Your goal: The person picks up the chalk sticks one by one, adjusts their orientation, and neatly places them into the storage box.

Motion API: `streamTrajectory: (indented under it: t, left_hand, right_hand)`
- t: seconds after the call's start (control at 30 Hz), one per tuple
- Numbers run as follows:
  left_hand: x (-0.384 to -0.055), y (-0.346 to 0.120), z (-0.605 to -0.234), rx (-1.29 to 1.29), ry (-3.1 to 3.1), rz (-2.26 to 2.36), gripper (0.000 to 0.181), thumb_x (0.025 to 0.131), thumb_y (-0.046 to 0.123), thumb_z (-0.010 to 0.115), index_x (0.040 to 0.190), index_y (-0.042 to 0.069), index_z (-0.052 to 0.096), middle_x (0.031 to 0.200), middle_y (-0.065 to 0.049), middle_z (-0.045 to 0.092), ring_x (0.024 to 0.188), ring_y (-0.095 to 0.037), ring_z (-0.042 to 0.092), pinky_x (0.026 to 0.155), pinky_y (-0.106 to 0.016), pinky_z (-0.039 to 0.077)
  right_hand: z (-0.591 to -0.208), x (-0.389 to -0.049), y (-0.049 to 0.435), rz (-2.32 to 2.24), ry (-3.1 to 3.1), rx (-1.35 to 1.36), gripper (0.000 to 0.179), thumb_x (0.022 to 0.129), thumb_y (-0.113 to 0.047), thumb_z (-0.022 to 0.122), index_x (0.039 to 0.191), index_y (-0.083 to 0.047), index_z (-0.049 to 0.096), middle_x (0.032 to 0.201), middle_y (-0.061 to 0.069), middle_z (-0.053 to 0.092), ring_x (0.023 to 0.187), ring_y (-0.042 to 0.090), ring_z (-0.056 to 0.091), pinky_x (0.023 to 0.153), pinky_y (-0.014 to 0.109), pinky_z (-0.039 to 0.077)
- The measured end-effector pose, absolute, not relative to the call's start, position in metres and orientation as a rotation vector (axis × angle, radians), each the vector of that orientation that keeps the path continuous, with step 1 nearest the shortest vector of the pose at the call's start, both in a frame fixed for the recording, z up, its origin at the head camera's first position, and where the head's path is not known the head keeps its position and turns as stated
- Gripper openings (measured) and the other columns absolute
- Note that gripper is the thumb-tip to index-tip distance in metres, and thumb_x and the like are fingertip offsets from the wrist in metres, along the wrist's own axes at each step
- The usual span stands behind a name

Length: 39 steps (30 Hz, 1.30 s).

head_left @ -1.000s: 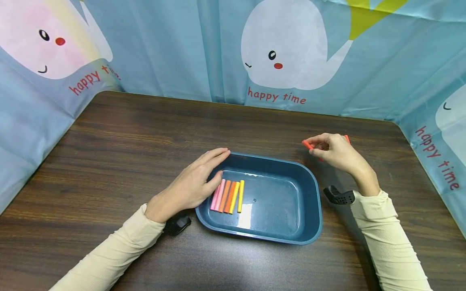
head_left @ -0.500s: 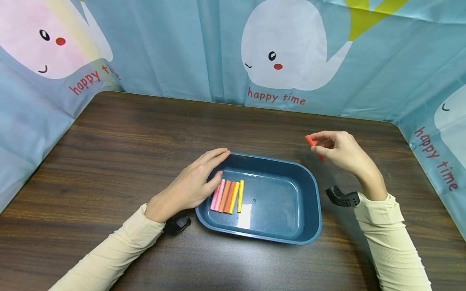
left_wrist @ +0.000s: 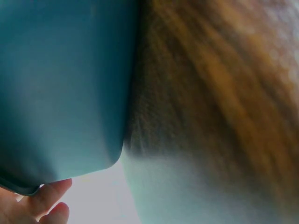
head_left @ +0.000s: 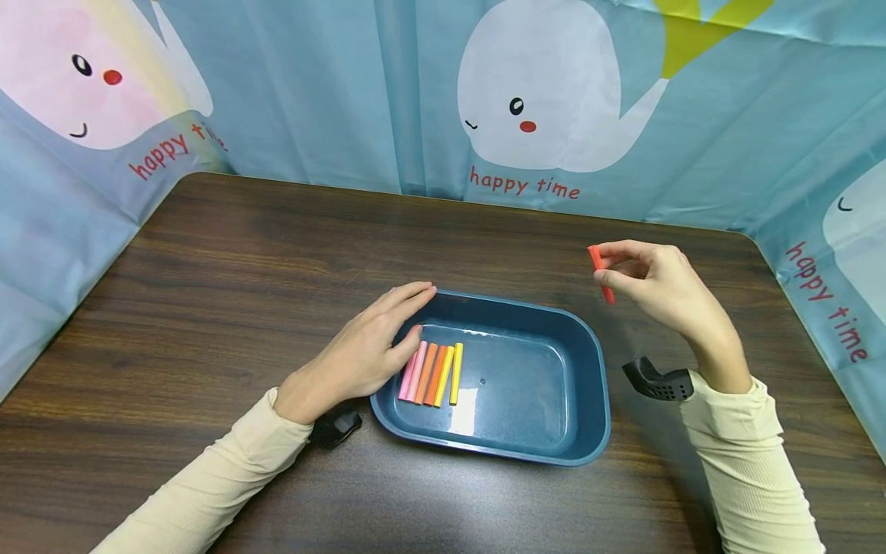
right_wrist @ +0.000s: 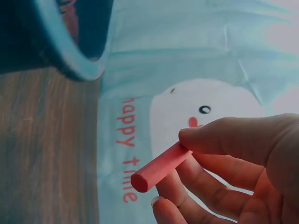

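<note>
My right hand (head_left: 661, 281) pinches a red chalk stick (head_left: 602, 278) between thumb and fingers, above the table to the right of the blue plastic tray (head_left: 588, 323). In the right wrist view, the flat near end of the chalk (right_wrist: 159, 168) points down and left. My left hand (head_left: 363, 346) holds the tray's left rim, thumb on the inside and fingers over the back left corner. Several pink, orange and yellow chalk sticks (head_left: 431, 373) lie side by side at the tray's left. The left hand partly hides the leftmost ones.
The dark wooden table (head_left: 277, 238) runs back to a light blue printed curtain (head_left: 311, 92), which also stands along both sides. A black wrist camera (head_left: 657, 381) sits by the right cuff, another black camera (head_left: 335, 427) by the left.
My right hand has risen and shifted right with the red chalk, tipping it steeper. A second red piece, seen behind the hand earlier, no longer shows. The left hand and tray keep their place.
</note>
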<state>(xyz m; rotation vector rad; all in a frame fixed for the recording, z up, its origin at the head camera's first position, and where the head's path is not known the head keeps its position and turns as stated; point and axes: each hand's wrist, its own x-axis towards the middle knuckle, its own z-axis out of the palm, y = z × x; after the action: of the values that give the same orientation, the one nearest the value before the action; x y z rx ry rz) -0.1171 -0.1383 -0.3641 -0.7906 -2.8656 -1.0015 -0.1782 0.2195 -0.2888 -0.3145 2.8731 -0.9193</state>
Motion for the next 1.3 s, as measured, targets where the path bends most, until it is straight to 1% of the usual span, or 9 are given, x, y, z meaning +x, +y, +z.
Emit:
streamTrajectory:
  t: [0.07, 0.23, 0.47, 0.67, 0.77, 0.93, 1.0, 1.13, 1.3]
  left_hand:
    - [-0.117, -0.139, -0.364, -0.791, -2.865, -1.001, 0.055, 0.098, 0.014, 0.055, 0.15, 0.006, 0.042, 0.158, -0.009, 0.037, 0.144, -0.026, 0.039, 0.117, -0.05, 0.035]
    - [-0.117, -0.139, -0.365, -0.791, -2.86, -1.003, 0.055, 0.098, 0.014, 0.055, 0.15, 0.005, 0.042, 0.158, -0.01, 0.038, 0.144, -0.026, 0.039, 0.117, -0.05, 0.035]
    - [-0.116, -0.139, -0.364, -0.789, -2.857, -1.0, 0.055, 0.098, 0.014, 0.056, 0.15, 0.005, 0.042, 0.157, -0.01, 0.038, 0.144, -0.026, 0.039, 0.117, -0.05, 0.036]
    - [-0.116, -0.139, -0.363, -0.79, -2.874, -0.995, 0.055, 0.098, 0.014, 0.056, 0.151, 0.006, 0.041, 0.158, -0.01, 0.037, 0.145, -0.026, 0.038, 0.117, -0.05, 0.035]
    - [-0.117, -0.139, -0.363, -0.789, -2.88, -0.998, 0.056, 0.098, 0.014, 0.056, 0.151, 0.006, 0.041, 0.158, -0.01, 0.037, 0.145, -0.026, 0.038, 0.117, -0.05, 0.035]
    - [-0.118, -0.138, -0.362, -0.788, -2.881, -1.001, 0.056, 0.097, 0.015, 0.057, 0.151, 0.005, 0.041, 0.158, -0.01, 0.038, 0.145, -0.026, 0.038, 0.118, -0.049, 0.035]
    - [-0.117, -0.138, -0.362, -0.791, -2.878, -1.002, 0.056, 0.097, 0.014, 0.057, 0.15, 0.005, 0.041, 0.158, -0.01, 0.038, 0.145, -0.026, 0.038, 0.118, -0.049, 0.035]
    - [-0.117, -0.139, -0.362, -0.792, -2.875, -1.005, 0.056, 0.097, 0.014, 0.057, 0.15, 0.005, 0.041, 0.158, -0.01, 0.038, 0.145, -0.026, 0.038, 0.118, -0.049, 0.035]
    - [-0.117, -0.138, -0.363, -0.79, -2.878, -1.006, 0.056, 0.098, 0.015, 0.056, 0.151, 0.006, 0.041, 0.158, -0.009, 0.037, 0.145, -0.025, 0.038, 0.118, -0.049, 0.034]
  right_hand:
    - [-0.287, -0.177, 0.218, -0.937, 2.881, -0.318, 0.038, 0.094, -0.021, 0.068, 0.128, -0.006, 0.064, 0.1, 0.014, 0.076, 0.077, -0.009, 0.062, 0.068, 0.019, 0.043]
    - [-0.285, -0.172, 0.214, -0.968, 2.898, -0.287, 0.034, 0.093, -0.019, 0.07, 0.124, -0.009, 0.066, 0.094, 0.008, 0.077, 0.074, -0.004, 0.065, 0.067, 0.02, 0.042]
    - [-0.281, -0.166, 0.211, -1.004, 2.894, -0.38, 0.036, 0.093, -0.022, 0.07, 0.126, -0.009, 0.065, 0.096, 0.011, 0.075, 0.073, 0.002, 0.068, 0.065, 0.02, 0.044]
    - [-0.278, -0.158, 0.204, -1.046, 2.865, -0.436, 0.034, 0.092, -0.021, 0.071, 0.124, -0.011, 0.065, 0.091, 0.004, 0.075, 0.074, 0.002, 0.07, 0.067, 0.017, 0.047]
    - [-0.277, -0.155, 0.201, -1.057, 2.848, -0.458, 0.033, 0.092, -0.019, 0.071, 0.124, -0.011, 0.065, 0.091, 0.004, 0.075, 0.073, 0.004, 0.07, 0.067, 0.018, 0.047]
    - [-0.276, -0.152, 0.196, -1.092, 2.809, -0.469, 0.034, 0.092, -0.019, 0.071, 0.125, -0.013, 0.065, 0.094, -0.001, 0.073, 0.073, 0.006, 0.071, 0.067, 0.019, 0.047]
    - [-0.275, -0.151, 0.193, -1.118, 2.787, -0.476, 0.035, 0.092, -0.018, 0.07, 0.126, -0.013, 0.064, 0.095, -0.002, 0.072, 0.074, 0.006, 0.072, 0.068, 0.02, 0.048]
    - [-0.275, -0.148, 0.187, -1.193, 2.725, -0.5, 0.035, 0.093, -0.016, 0.07, 0.127, -0.011, 0.063, 0.094, 0.0, 0.072, 0.073, 0.01, 0.072, 0.07, 0.02, 0.054]
    - [-0.276, -0.144, 0.178, -1.268, 2.637, -0.488, 0.036, 0.093, -0.017, 0.069, 0.128, -0.011, 0.061, 0.096, 0.001, 0.071, 0.077, 0.011, 0.073, 0.071, 0.025, 0.059]
